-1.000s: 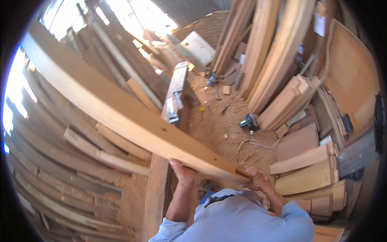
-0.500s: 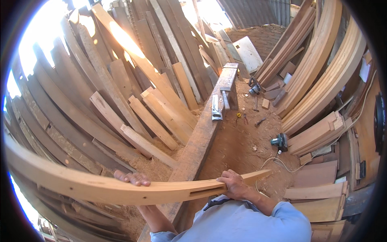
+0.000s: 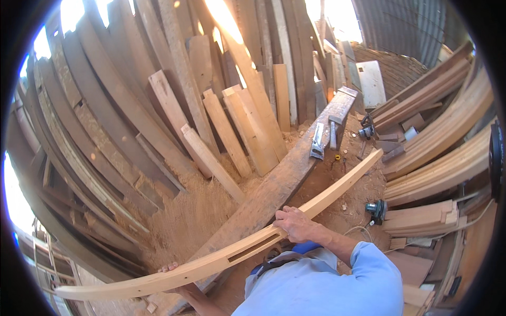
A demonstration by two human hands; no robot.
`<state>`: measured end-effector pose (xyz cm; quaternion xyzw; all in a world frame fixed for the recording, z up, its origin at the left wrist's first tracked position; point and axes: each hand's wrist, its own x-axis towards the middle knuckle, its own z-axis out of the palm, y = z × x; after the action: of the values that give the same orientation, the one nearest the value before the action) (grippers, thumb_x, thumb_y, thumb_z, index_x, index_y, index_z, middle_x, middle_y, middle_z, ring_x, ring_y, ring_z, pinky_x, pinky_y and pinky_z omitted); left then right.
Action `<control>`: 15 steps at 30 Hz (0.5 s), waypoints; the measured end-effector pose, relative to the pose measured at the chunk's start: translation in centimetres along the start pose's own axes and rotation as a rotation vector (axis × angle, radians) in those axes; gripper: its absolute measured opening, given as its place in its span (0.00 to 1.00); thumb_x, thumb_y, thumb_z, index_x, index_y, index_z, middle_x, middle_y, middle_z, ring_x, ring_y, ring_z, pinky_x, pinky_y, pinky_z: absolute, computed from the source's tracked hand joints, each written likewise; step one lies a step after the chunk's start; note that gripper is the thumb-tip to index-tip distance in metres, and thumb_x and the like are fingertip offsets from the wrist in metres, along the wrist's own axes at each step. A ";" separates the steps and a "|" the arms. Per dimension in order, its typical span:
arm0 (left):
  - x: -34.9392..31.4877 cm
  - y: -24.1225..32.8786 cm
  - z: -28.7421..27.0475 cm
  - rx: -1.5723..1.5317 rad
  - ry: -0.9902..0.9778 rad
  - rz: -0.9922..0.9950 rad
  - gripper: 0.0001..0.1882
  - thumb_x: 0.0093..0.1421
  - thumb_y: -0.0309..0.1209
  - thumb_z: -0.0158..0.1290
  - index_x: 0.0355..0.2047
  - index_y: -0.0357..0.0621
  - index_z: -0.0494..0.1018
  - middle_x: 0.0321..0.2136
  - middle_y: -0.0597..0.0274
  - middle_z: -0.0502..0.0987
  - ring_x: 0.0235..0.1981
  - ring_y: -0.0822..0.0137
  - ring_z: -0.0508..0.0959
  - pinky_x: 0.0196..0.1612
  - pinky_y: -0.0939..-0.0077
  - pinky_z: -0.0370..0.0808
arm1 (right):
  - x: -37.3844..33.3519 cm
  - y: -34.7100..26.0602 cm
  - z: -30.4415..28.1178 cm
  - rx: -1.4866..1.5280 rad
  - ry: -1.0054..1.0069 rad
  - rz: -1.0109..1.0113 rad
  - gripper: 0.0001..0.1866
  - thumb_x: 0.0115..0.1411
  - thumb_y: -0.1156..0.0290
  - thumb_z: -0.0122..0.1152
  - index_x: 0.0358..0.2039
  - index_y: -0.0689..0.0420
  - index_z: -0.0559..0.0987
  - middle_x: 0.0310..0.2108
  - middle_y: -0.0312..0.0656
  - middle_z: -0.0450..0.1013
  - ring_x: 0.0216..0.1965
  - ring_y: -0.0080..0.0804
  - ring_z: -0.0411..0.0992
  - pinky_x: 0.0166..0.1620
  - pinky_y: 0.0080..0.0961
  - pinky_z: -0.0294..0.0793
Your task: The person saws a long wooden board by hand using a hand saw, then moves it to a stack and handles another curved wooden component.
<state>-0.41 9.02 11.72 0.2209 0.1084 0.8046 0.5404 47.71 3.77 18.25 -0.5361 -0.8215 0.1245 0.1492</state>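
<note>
A long, pale wooden board [image 3: 203, 267] lies across in front of me, its left end nearer and its right end reaching away. A long slot is cut in its side near the middle, and a few small dark spots mark the face. My right hand [image 3: 296, 223] is closed around the board just right of the slot. On the left part of the board, my left hand [image 3: 169, 267] grips it from the far side; only its fingertips show above the edge. Beneath the board runs a thick wooden beam [image 3: 237, 218], and I cannot tell whether they touch.
On the beam's far end lie a grey metal tool [image 3: 317, 141] and a hammer [image 3: 333, 132]. Many planks [image 3: 153, 110] lean at the left and back. A green power tool [image 3: 376, 211] with a cord stands at right beside stacked timber [image 3: 421, 217]. Sawdust [image 3: 176, 224] covers the ground.
The board has swung: its left end has come nearer and its right end has risen away from me. Both hands stay on it. The whole view has turned too.
</note>
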 end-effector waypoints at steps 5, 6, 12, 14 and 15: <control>-6.4 -2.1 -4.2 -0.050 0.286 0.048 0.28 0.65 0.56 0.43 0.37 0.43 0.78 0.29 0.59 0.81 0.29 0.56 0.80 0.42 0.53 0.79 | 3.3 2.8 -1.3 -0.064 -0.055 -0.130 0.18 0.41 0.78 0.66 0.37 0.54 0.84 0.41 0.41 0.72 0.47 0.45 0.71 0.50 0.41 0.72; -7.1 -2.9 -5.0 -0.036 0.365 0.032 0.28 0.65 0.56 0.43 0.38 0.43 0.77 0.30 0.60 0.81 0.29 0.57 0.80 0.42 0.50 0.80 | 4.2 3.9 -1.0 -0.063 -0.074 -0.157 0.18 0.41 0.78 0.65 0.37 0.54 0.84 0.41 0.41 0.73 0.46 0.46 0.71 0.49 0.42 0.73; -10.8 -8.7 -4.7 0.119 1.034 0.125 0.32 0.64 0.60 0.40 0.50 0.46 0.75 0.43 0.59 0.82 0.41 0.53 0.81 0.54 0.42 0.76 | 10.1 10.6 3.0 -0.107 -0.250 -0.289 0.15 0.42 0.76 0.66 0.35 0.55 0.84 0.40 0.45 0.77 0.45 0.50 0.76 0.46 0.43 0.78; -12.2 -11.1 -3.9 -0.042 1.073 0.020 0.35 0.65 0.60 0.37 0.58 0.48 0.71 0.55 0.57 0.76 0.53 0.49 0.76 0.61 0.38 0.69 | 11.7 13.1 5.1 -0.140 -0.324 -0.306 0.13 0.43 0.75 0.66 0.34 0.56 0.85 0.40 0.47 0.79 0.45 0.51 0.77 0.46 0.43 0.79; -12.4 -12.7 -2.4 -0.126 1.092 -0.031 0.36 0.66 0.61 0.36 0.62 0.49 0.69 0.61 0.57 0.73 0.59 0.47 0.74 0.64 0.36 0.65 | 12.4 14.7 6.5 -0.175 -0.372 -0.299 0.12 0.44 0.75 0.66 0.33 0.56 0.85 0.40 0.48 0.80 0.45 0.51 0.78 0.46 0.43 0.79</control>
<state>12.82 2.77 1.40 -0.2630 0.3280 0.7992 0.4295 52.94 20.61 8.25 -0.3874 -0.9126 0.1260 -0.0350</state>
